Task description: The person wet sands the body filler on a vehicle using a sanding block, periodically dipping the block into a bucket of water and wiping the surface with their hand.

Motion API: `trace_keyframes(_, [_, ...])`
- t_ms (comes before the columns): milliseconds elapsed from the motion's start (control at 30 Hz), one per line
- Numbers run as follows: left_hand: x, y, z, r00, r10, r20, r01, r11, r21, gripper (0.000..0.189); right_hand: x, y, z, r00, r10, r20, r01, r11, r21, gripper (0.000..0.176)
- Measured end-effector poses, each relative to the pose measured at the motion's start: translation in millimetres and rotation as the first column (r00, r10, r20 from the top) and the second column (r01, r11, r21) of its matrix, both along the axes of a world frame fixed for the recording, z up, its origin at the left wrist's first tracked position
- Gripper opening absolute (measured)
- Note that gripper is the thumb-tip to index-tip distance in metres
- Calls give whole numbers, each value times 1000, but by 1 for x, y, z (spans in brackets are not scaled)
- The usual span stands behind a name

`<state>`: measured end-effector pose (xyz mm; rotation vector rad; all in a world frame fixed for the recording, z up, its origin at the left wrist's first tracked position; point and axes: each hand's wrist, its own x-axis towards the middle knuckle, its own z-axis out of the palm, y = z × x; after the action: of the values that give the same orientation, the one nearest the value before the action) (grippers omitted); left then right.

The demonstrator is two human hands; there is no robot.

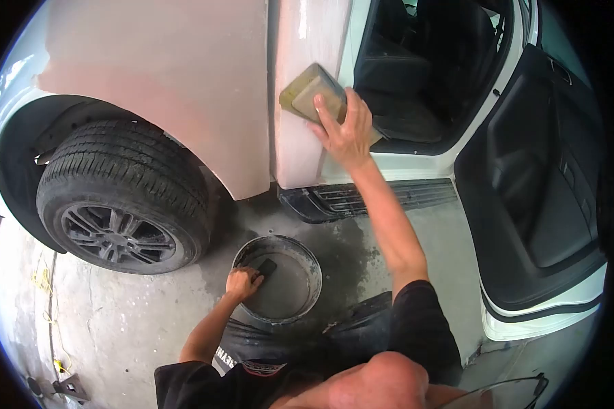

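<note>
My right hand presses a yellowish-beige sanding block against the pink-and-white patched pillar beside the door opening. Its thumb lies across the block's face, and the other fingers curl round the far edge. Lower down, my left hand is closed at the left rim of a round bucket on the floor. From its fingertips a small dark block sticks out over the grey, cloudy water. How deep the bucket is cannot be seen.
Left of the pillar is a patched body panel above a wheel. An open door stands on the right. The black side step runs below the door opening. Wet concrete surrounds the bucket.
</note>
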<state>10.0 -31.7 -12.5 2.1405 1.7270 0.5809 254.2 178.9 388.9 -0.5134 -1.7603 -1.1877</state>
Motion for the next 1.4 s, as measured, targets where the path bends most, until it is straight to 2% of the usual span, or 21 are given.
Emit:
trace_keyframes(33, [-4, -6, -4, 1000, 6, -18, -6, 1000, 3, 34, -8, -7, 9, 1000, 6, 2, -6, 1000, 13, 78])
trace_keyframes(100, [-1, 2, -12, 999, 20, -45, -18, 999, 35, 33, -25, 6, 95, 999, -41, -14, 43, 983, 179, 66])
trace_keyframes(133, [-1, 3, -10, 998, 26, -54, -25, 1000, 16, 33, -39, -4, 135, 998, -41, -43, 47, 989, 144, 57])
trace_keyframes(167, [1, 6, -8, 999, 37, -23, -37, 999, 10, 33, -42, 20, 167, 988, 137, 69, -150, 959, 242, 54])
trace_keyframes(267, [4, 4, -5, 998, 52, 24, -52, 999, 3, 34, -35, 8, 137, 997, 77, -25, -74, 993, 95, 59])
trace_keyframes(300, [2, 4, -7, 999, 44, 2, -44, 999, 14, 34, -29, -1, 98, 997, -25, -78, 29, 998, 58, 63])
trace_keyframes(367, [-2, 3, -9, 999, 38, -15, -37, 999, 36, 33, -1, -2, 7, 1000, 17, -25, -18, 998, -53, 75])
trace_keyframes(467, [-6, -4, -9, 999, 40, -29, -39, 999, 5, 33, 9, 0, 9, 999, -51, 13, 51, 999, 4, 83])
trace_keyframes(567, [0, 6, 3, 998, 50, -44, -52, 998, -43, 33, -23, 3, 130, 997, -80, 22, 74, 980, 183, 65])
trace_keyframes(633, [3, 6, 6, 997, 73, -20, -74, 996, -43, 33, -43, -11, 182, 997, -68, -34, 68, 997, -23, 52])
trace_keyframes(700, [1, 6, 0, 996, 86, 0, -86, 996, -19, 32, -38, 3, 165, 999, -7, -43, 11, 995, 97, 62])
trace_keyframes(767, [2, 3, 1, 996, 93, -3, -93, 995, 33, 32, -23, 1, 84, 996, -78, -43, 82, 991, 102, 69])
trace_keyframes(833, [-1, 3, -4, 996, 69, 61, -70, 997, 11, 32, 13, 7, -1, 999, -5, 36, 7, 998, -60, 75])
trace_keyframes(933, [-2, 1, 0, 995, 73, 67, -73, 997, -7, 30, 16, -2, 41, 987, -107, 118, 109, 994, -5, 78])
trace_keyframes(1000, [-1, 6, 1, 995, 88, 51, -87, 996, -22, 29, -12, -5, 129, 991, -127, 29, 124, 987, 100, 65])
trace_keyframes(1067, [1, 7, 0, 993, 109, 37, -107, 993, -53, 29, -30, -1, 204, 998, 46, -36, -45, 998, 35, 57])
trace_keyframes(1167, [-2, 6, -10, 996, 81, 35, -83, 995, 53, 29, -36, -7, 172, 984, -93, -152, 94, 996, -5, 57])
trace_keyframes(1200, [-3, 5, -6, 996, 81, 43, -82, 996, 29, 29, -28, -3, 117, 981, -169, -91, 173, 984, 40, 61])
trace_keyframes(1267, [0, 4, 3, 994, 81, 70, -81, 997, -11, 30, -1, 4, 3, 998, -43, 34, 46, 997, -66, 73])
trace_keyframes(1367, [1, 2, -5, 992, 89, 84, -96, 992, 81, 29, 1, 3, 59, 996, -85, 41, 86, 996, -23, 70])
trace_keyframes(1400, [1, 3, -5, 994, 84, 65, -88, 993, 72, 29, -16, 0, 116, 989, -121, -82, 127, 989, 70, 65])
